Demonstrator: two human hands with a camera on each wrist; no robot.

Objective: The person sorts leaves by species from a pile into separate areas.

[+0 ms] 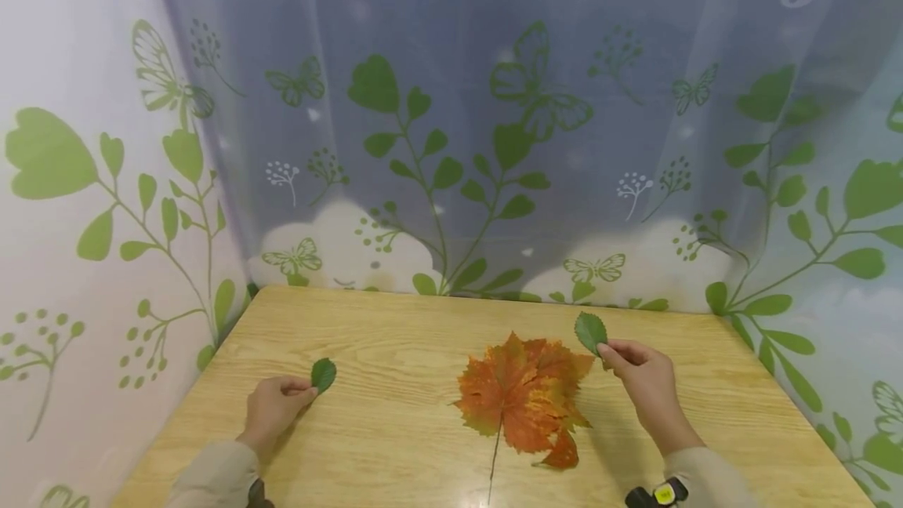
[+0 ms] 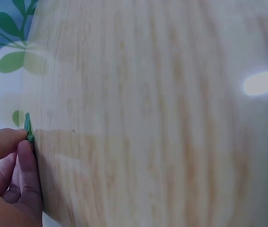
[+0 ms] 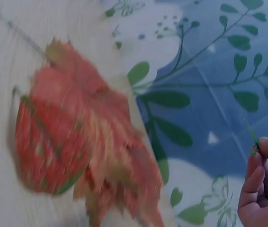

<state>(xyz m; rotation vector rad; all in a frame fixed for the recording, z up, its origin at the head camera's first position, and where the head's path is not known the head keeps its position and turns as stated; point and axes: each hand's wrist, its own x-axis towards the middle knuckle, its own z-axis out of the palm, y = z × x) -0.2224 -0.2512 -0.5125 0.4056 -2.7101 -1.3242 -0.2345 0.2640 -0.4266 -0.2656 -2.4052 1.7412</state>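
Note:
Between thumb and fingertips, my left hand pinches a small dark green leaf low over the left part of the table. In the left wrist view that leaf shows nearly edge-on. My right hand pinches a second, larger green leaf with a toothed edge, tip pointing up and left. Just left of the right hand lie overlapping orange-red maple-like leaves, with a thin dark stem running toward the front. A small red leaf lies at their lower right edge.
The light wood table reaches back to a blue-grey curtain printed with green plants and butterflies. Similar printed fabric hangs along both sides. A dark strap with a yellow-faced device is on the right wrist.

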